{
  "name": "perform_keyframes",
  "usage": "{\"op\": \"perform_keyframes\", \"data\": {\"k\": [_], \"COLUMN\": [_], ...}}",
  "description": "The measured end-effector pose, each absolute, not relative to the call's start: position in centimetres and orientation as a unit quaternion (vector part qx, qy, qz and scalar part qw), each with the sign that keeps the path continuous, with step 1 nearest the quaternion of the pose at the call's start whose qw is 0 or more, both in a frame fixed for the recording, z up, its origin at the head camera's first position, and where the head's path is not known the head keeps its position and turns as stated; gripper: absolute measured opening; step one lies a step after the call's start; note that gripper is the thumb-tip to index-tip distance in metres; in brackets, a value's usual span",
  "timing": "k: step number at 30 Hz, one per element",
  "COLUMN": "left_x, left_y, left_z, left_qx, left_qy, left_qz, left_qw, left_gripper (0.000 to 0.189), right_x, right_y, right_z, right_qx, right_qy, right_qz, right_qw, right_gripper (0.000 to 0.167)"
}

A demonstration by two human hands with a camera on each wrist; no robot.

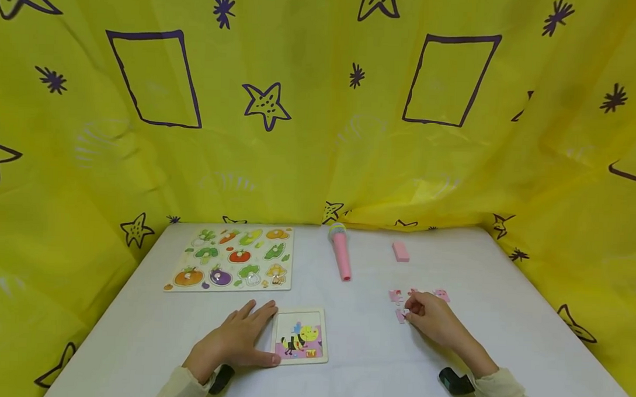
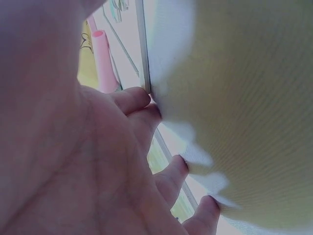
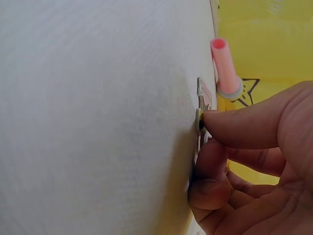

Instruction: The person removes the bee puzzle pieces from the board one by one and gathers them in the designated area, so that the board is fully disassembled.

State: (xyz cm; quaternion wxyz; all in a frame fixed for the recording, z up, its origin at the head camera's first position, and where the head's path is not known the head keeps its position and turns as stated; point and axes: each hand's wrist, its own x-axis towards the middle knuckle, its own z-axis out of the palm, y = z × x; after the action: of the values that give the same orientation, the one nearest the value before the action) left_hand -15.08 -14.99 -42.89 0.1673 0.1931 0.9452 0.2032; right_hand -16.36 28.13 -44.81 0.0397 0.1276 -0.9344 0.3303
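A small square jigsaw board [image 1: 325, 336] with a bee picture lies near the middle front; its lower part holds pink pieces, and a pale area shows at the top. My left hand [image 1: 234, 337] rests at the board's left side, fingers spread and thumb on its lower left corner. Farther right, my right hand [image 1: 434, 320] pinches a jigsaw piece [image 3: 198, 119] between thumb and curled fingers, low over the white tabletop. Loose pink pieces lie round it, one at the upper left [image 1: 395, 295] and one at the upper right [image 1: 442, 294]; the fingers partly cover others.
A vegetable peg puzzle [image 1: 258, 250] lies at the back left. A pink toy microphone [image 1: 341, 255] is at the back middle, with a pink block [image 1: 401, 251] to its right. Behind the white table [image 1: 364, 375] hangs a yellow curtain [image 1: 308, 163] with drawn stars.
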Motion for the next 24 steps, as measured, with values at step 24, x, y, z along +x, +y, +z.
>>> {"op": "perform_keyframes", "data": {"k": [24], "left_x": [-15.1], "left_y": [-15.2], "left_z": [-43.3], "left_qx": [0.212], "left_qy": [0.943], "left_qz": [0.206], "left_qw": [0.155], "left_gripper": [0.102], "right_x": [-16.5], "right_y": [24.0], "right_z": [-43.1], "right_qx": [0.171], "right_qy": [-0.913], "right_qz": [0.359], "right_qw": [0.09], "right_gripper": [0.006]}}
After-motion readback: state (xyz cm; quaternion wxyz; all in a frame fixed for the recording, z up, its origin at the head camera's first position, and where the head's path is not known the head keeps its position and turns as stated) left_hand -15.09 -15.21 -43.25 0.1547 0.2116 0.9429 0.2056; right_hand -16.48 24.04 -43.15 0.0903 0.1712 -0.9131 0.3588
